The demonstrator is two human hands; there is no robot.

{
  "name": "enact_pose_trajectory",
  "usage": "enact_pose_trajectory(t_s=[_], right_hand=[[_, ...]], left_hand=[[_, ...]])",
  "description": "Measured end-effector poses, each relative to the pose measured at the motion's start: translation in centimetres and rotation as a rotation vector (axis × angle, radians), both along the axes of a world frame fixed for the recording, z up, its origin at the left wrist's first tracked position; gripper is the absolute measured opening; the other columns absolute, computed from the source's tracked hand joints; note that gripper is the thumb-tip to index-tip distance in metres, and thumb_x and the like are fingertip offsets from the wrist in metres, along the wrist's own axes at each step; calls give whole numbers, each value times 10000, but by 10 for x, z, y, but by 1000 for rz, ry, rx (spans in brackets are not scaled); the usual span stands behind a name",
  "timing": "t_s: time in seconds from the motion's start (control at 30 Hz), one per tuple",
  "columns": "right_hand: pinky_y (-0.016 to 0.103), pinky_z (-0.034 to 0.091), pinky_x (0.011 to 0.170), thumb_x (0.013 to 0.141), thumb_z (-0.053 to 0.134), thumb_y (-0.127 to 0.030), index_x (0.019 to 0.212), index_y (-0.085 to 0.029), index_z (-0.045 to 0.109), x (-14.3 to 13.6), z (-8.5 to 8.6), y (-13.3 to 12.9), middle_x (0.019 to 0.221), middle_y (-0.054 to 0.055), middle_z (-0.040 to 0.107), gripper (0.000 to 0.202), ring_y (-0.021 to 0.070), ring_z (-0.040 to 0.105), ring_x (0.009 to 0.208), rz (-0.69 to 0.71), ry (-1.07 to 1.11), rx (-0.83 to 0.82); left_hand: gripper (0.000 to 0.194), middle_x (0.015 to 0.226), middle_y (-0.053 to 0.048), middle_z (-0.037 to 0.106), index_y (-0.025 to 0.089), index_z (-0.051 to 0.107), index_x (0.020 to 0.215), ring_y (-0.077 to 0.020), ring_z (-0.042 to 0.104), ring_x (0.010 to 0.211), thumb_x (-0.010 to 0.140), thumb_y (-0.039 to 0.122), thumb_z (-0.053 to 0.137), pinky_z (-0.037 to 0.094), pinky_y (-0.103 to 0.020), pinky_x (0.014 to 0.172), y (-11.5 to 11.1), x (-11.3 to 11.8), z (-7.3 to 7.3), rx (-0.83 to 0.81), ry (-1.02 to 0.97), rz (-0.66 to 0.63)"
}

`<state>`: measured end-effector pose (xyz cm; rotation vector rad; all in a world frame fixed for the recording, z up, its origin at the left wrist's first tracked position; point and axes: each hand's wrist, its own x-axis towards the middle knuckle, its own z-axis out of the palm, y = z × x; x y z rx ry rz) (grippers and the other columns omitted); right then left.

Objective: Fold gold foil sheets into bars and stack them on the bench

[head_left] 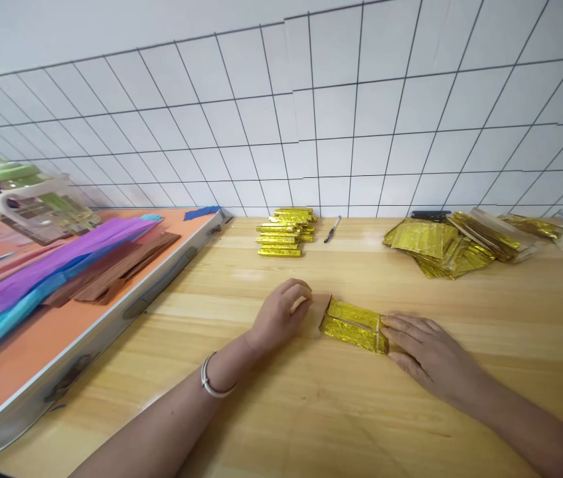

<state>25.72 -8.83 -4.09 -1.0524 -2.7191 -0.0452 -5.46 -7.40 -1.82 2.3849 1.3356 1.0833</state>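
On the wooden tabletop, our right hand lies extended, thumb apart, fingertips touching the right end of the gold foil sheet. Our left hand curls near its left end; we cannot tell whether it pinches anything. The sheet lies between our hands, right hand nearer, its long axis running left to right, right end slanting towards us.

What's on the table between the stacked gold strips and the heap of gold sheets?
A single pen, nearer the gold strips than the gold sheets; otherwise bare wood. Shows in the head view.
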Motion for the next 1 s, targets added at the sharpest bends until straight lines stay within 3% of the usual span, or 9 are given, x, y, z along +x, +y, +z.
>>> enact_pose_trajectory(t_s=[0.17, 0.27, 0.37, 0.63, 1.0], right_hand=[[446, 394, 959, 871, 465, -358, 1213, -242, 531, 8, 3, 8, 1287, 63, 529, 367, 228, 442, 1204, -1, 27, -77], [446, 390, 963, 857, 481, -396, 1231, -238, 518, 10, 4, 10, 1298, 71, 517, 407, 237, 433, 1211, 19, 33, -107], [451, 395, 957, 835, 509, -423, 1243, -232, 509, 10, 3, 12, 1294, 83, 519, 450, 249, 437, 1207, 31, 48, -103], [451, 397, 961, 846, 491, -431, 1232, -224, 511, 8, 0, 13, 1292, 72, 522, 439, 243, 442, 1199, 21, -1, -38], [441, 403, 966, 865, 483, -360, 1202, -208, 538, 7, -2, 11, 1253, 80, 553, 374, 243, 456, 1190, 59, -26, 84]], left_hand=[[78, 978, -66, 592, 171, 562, 856, -157, 553, 966, 861, 199, 489, 455, -279, 837, 12, -1, -14, -86, 78, -289], [118, 941, -63, 609, 175, 569, 872, -157, 560, 962, 886, 226, 464, 445, -279, 856, 9, 9, -18, -87, 101, -369], [141, 949, -61, 614, 180, 566, 907, -160, 561, 963, 899, 231, 435, 433, -285, 869, 8, 14, -20, -77, 192, -376], [254, 1206, -60, 548, 215, 500, 1138, -165, 548, 1046, 921, 235, 370, 398, -309, 902, 1, 14, -13, -35, 475, -316], [302, 1344, -50, 453, 196, 436, 1192, -195, 320, 1303, 905, 279, 395, 329, -344, 1000, -4, 21, -13, -38, 515, -282]])
